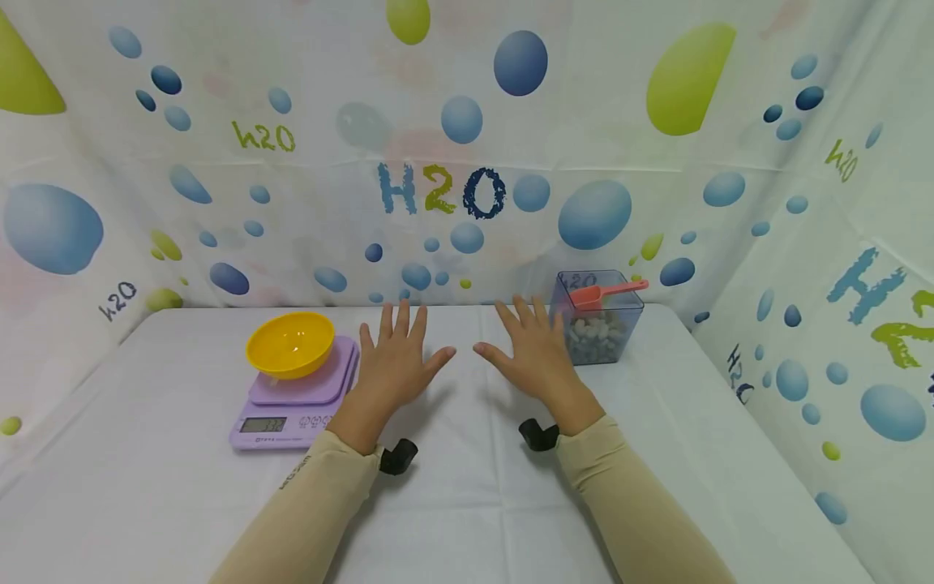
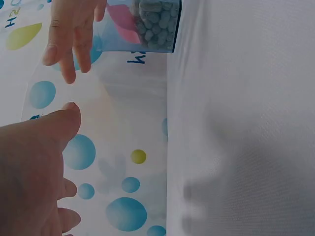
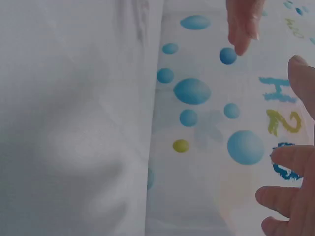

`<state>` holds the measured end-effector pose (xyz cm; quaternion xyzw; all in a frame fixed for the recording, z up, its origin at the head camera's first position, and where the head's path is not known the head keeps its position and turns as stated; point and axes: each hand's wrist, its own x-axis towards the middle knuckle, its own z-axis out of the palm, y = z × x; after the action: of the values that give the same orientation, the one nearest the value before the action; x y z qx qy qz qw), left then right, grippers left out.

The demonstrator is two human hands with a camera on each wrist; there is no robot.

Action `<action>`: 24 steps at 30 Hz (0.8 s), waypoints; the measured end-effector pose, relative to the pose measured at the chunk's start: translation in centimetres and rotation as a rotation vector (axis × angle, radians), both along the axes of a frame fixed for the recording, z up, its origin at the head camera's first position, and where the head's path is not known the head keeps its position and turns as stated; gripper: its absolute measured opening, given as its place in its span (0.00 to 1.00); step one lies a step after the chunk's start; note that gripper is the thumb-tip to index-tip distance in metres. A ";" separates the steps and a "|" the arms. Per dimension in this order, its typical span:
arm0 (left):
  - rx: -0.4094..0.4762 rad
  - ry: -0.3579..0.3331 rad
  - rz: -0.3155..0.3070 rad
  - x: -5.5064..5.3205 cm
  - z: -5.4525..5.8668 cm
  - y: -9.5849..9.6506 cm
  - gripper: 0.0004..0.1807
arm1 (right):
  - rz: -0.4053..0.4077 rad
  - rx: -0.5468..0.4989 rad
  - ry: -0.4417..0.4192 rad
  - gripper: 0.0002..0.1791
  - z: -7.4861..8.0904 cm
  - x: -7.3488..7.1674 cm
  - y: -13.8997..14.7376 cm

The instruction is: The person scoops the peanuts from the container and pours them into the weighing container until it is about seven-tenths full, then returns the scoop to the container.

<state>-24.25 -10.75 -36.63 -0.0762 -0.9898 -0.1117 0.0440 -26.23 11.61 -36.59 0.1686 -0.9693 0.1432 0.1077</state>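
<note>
Both hands are held out over the table with fingers spread, palms down and holding nothing. My left hand [image 1: 396, 362] is nearest the purple kitchen scale [image 1: 306, 388], just to its right. On that scale sits a yellow bowl [image 1: 292, 346], and the display shows digits. My right hand [image 1: 536, 357] overlaps the left edge of a clear plastic box [image 1: 623, 324] in the head view. Grey pebbles [image 1: 594, 337] lie inside the box, and a red scoop [image 1: 601, 292] rests across its top. The left wrist view shows the box with the pebbles [image 2: 156, 22] beyond the right hand.
A white cloth covers the table [image 1: 467, 519]. Behind it hangs a white curtain [image 1: 328, 219] printed with blue and green dots and lettering, and it continues along both sides. Each wrist wears a small black camera mount [image 1: 398, 457].
</note>
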 end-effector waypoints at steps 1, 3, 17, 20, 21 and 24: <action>0.008 -0.001 -0.002 0.0 0.0 0.0 0.49 | 0.000 -0.011 0.014 0.47 0.1 -0.1 0.2; 0.043 -0.008 -0.009 -0.1 0.2 0.1 0.49 | 0.000 -0.051 0.067 0.46 0.5 -0.2 0.8; 0.425 -0.039 -0.100 -0.2 1.0 0.5 0.46 | -0.422 -0.975 0.345 0.33 2.6 -1.9 10.5; 0.513 -0.069 -0.123 -0.2 0.6 0.6 0.47 | -0.478 -1.195 0.080 0.38 1.7 -2.3 11.9; 0.533 -0.076 -0.133 -0.3 0.4 0.7 0.47 | -0.471 -1.259 -0.014 0.39 1.5 -2.4 12.2; 0.582 -0.093 -0.159 -0.4 0.0 0.9 0.47 | -0.430 -1.355 -0.203 0.40 0.8 -2.7 12.6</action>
<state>-24.61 -9.82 -36.68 -0.1324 -0.9081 -0.3972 0.0099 -28.89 24.24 -35.83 -0.1439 -0.6842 0.7042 0.1239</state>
